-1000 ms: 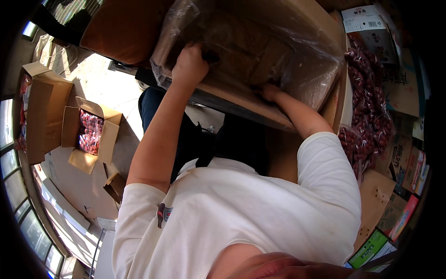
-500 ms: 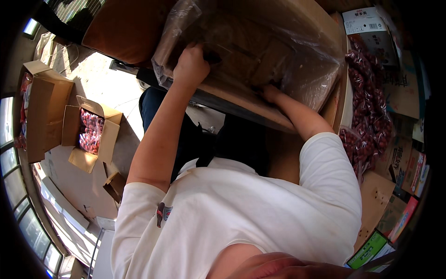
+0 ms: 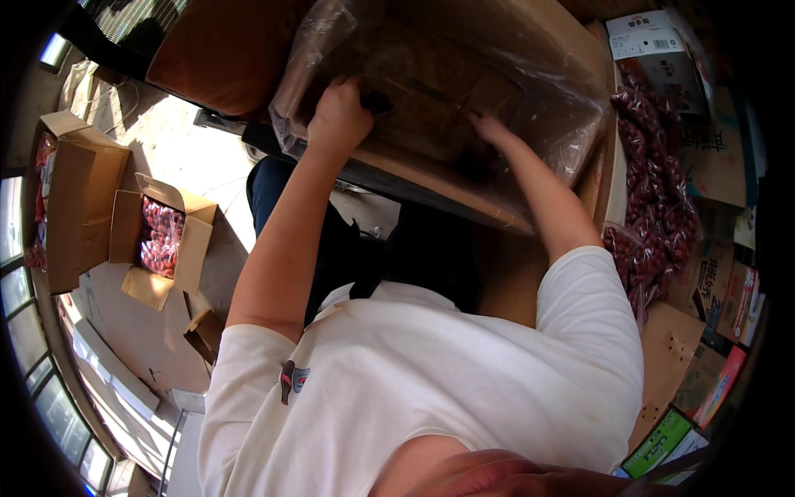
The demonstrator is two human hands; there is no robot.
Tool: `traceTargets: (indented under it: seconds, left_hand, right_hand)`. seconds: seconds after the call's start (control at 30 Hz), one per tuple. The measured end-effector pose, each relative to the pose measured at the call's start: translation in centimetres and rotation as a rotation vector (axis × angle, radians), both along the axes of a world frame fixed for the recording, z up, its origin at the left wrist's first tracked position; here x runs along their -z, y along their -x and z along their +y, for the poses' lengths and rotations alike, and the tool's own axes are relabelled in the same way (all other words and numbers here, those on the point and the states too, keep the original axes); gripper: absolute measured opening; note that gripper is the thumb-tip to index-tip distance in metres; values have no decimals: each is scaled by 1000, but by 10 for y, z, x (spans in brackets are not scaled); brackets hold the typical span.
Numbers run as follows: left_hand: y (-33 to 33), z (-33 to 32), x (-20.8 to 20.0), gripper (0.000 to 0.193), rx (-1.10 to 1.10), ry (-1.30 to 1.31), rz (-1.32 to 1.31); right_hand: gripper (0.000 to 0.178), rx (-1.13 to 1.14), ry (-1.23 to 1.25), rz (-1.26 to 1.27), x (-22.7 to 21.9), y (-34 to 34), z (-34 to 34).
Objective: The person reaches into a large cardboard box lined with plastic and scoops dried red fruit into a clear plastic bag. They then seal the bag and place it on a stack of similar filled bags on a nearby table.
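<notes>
L hand (image 3: 341, 113) curled at nr L corner of plastic-lined ctn (image 3: 447, 186); R hand (image 3: 489, 126) inside. Can't tell if either grips. Bagged red fruit (image 3: 654, 190) to R.

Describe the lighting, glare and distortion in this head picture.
Head view: sunlight burns out the floor at left; head view: the large carton is dark inside while its plastic liner glints; head view: the windows curve along the black rim.

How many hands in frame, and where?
2. The left hand is over the near-left corner of the plastic-lined box; the right hand reaches into it farther right. No others show; shadow partly hides both.
</notes>
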State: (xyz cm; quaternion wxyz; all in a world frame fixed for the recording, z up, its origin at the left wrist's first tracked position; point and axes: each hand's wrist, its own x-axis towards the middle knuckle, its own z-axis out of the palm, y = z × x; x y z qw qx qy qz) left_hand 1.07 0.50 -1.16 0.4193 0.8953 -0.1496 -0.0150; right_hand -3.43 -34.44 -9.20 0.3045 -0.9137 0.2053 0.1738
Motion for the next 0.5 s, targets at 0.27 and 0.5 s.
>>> traceTargets:
  seconds: [0.27,0.5]
  left_hand:
    - [-1,0,4,43,8,14,-38]
    - [0,1,3,39,10,32,-83]
  right_hand:
    - [27,368,-936,-19,-91,-39,81]
    - [29,187,-1492,-176,-107,-63,144]
